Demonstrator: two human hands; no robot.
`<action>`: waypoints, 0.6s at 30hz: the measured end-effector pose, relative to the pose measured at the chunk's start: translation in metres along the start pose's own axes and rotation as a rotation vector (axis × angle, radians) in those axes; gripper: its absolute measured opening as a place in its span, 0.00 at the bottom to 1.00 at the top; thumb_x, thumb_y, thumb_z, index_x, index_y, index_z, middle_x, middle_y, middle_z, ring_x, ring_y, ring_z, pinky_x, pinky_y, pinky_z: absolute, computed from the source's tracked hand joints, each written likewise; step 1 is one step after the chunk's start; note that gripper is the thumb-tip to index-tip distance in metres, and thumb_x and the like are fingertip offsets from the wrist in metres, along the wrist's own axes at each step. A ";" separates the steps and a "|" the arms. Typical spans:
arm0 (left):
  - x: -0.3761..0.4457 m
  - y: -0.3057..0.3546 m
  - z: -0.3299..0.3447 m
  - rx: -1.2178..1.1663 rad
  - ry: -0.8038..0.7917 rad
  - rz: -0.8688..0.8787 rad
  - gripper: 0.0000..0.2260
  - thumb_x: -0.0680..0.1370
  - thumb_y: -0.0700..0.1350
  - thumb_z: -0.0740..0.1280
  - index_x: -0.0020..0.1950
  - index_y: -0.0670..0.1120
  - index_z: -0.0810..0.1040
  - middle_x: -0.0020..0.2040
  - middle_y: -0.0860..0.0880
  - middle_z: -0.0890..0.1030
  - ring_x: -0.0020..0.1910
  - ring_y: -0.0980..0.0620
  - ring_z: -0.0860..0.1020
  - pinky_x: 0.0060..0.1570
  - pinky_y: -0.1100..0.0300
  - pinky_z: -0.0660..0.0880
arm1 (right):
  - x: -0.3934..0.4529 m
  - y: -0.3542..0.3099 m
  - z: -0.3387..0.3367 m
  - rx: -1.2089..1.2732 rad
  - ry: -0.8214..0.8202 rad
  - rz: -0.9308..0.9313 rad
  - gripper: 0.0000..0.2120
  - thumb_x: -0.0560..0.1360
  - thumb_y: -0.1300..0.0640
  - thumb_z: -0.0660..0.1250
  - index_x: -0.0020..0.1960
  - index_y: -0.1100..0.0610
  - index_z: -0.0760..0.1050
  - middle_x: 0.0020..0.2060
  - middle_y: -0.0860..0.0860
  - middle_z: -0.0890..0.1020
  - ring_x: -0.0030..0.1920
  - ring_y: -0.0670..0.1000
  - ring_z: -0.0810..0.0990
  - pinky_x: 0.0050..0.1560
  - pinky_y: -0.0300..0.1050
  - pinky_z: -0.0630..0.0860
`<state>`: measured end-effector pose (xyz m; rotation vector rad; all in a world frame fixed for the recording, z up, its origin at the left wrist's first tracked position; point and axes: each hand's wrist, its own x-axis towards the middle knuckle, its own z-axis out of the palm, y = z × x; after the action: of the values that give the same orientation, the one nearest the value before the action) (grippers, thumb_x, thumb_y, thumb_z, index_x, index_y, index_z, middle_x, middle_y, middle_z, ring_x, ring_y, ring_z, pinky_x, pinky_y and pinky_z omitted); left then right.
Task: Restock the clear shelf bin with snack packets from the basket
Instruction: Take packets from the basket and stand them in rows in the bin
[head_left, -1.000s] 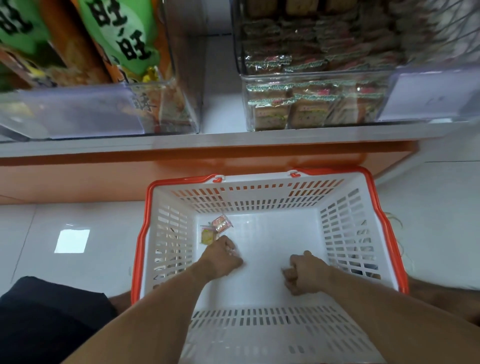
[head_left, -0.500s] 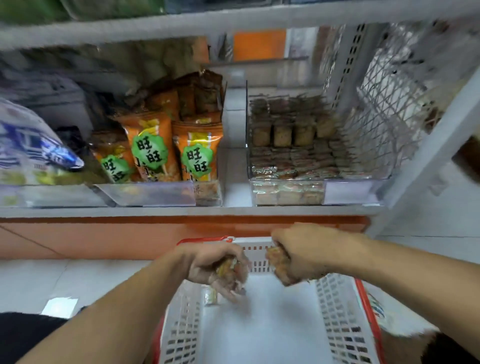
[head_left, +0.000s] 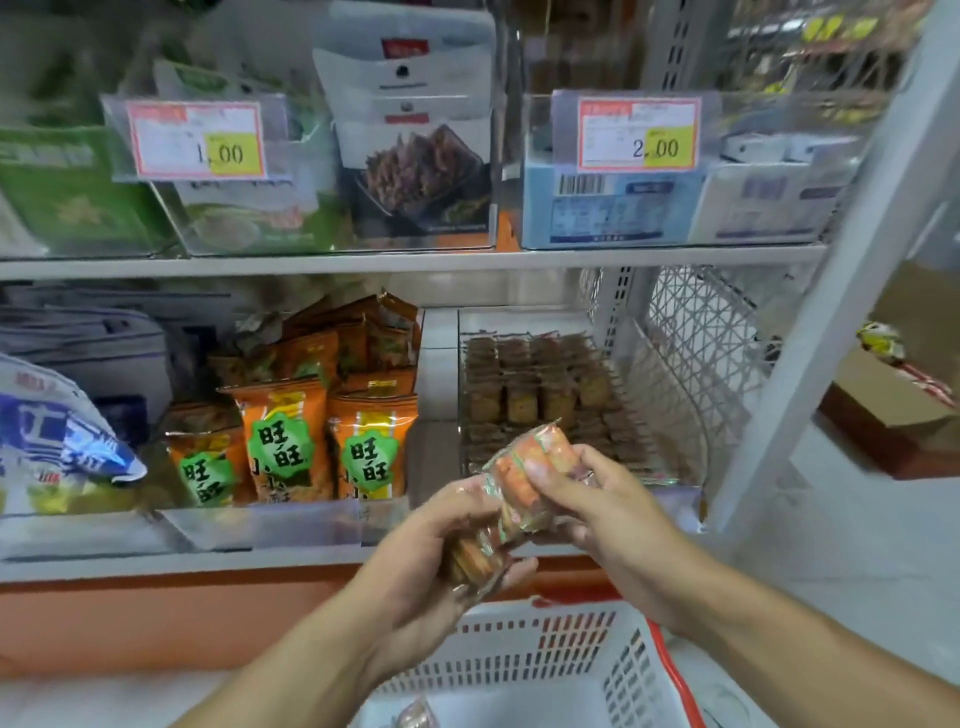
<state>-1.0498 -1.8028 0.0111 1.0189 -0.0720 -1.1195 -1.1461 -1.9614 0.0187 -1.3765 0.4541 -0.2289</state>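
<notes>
Both hands are raised in front of the lower shelf, above the white basket (head_left: 524, 660) with its red rim. My left hand (head_left: 431, 561) cups a few small clear-wrapped snack packets (head_left: 470, 564) in its palm. My right hand (head_left: 597, 504) pinches another orange-brown snack packet (head_left: 524, 467) that lies across the left hand's fingers. Just behind them stands the clear shelf bin (head_left: 550, 405), with rows of the same brown packets inside. One more packet (head_left: 413, 717) lies on the basket floor.
Orange and green snack bags (head_left: 291, 441) fill the bin to the left. The shelf above carries clear bins with price tags (head_left: 200, 137). A white shelf upright (head_left: 831, 291) and wire mesh (head_left: 696, 353) stand at the right, with a cardboard box (head_left: 893, 415) on the floor beyond.
Both hands have risen out of the basket with packets and come together in front of the bin. The view has tilted up from the basket to the shelves.
</notes>
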 end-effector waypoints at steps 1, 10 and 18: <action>0.001 -0.001 0.002 -0.003 -0.006 0.015 0.15 0.70 0.39 0.75 0.56 0.44 0.86 0.59 0.35 0.84 0.56 0.40 0.85 0.53 0.44 0.84 | 0.001 0.002 0.000 -0.012 0.001 0.015 0.19 0.72 0.44 0.73 0.56 0.56 0.80 0.52 0.57 0.86 0.56 0.59 0.84 0.61 0.57 0.78; 0.011 -0.004 0.004 -0.027 -0.095 0.044 0.31 0.57 0.42 0.88 0.59 0.46 0.85 0.60 0.35 0.84 0.58 0.36 0.84 0.47 0.46 0.85 | 0.004 0.004 0.003 0.026 -0.051 0.059 0.20 0.71 0.40 0.73 0.55 0.53 0.83 0.52 0.56 0.87 0.54 0.56 0.86 0.57 0.49 0.80; 0.012 -0.006 0.003 0.112 -0.040 0.088 0.18 0.64 0.43 0.80 0.53 0.47 0.87 0.56 0.38 0.86 0.52 0.44 0.86 0.40 0.52 0.84 | 0.005 -0.009 -0.005 -0.170 -0.004 -0.030 0.23 0.66 0.46 0.78 0.61 0.46 0.81 0.50 0.48 0.87 0.49 0.45 0.85 0.46 0.36 0.78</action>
<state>-1.0501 -1.8145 0.0037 1.0826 -0.2114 -1.0647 -1.1425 -1.9698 0.0260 -1.5507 0.4577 -0.2154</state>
